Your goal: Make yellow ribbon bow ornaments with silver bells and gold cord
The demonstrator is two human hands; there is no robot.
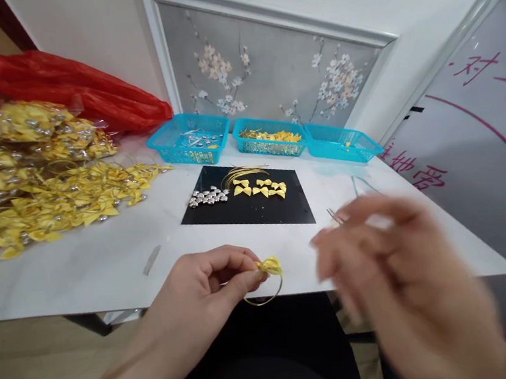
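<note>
My left hand (227, 279) pinches a small yellow ribbon bow (270, 265) between thumb and fingertips, just above the table's front edge. A thin gold cord (267, 301) loops down below the bow. To the right, my right hand (381, 260) is raised and smeared by motion, its fingers closed around tweezers (334, 216) with two thin metal tips showing. Beyond both hands lies a black mat (246, 212). On it are silver beads (209, 197), several yellow bows (260, 191) and a bundle of gold cords (246, 170).
Three blue baskets (191, 157) stand along the back, the middle one full of yellow pieces (269, 136). Heaped finished yellow ornaments (65, 200) and a red bag (69, 83) fill the left. Behind are a framed flower picture (264, 59) and a whiteboard (471, 126).
</note>
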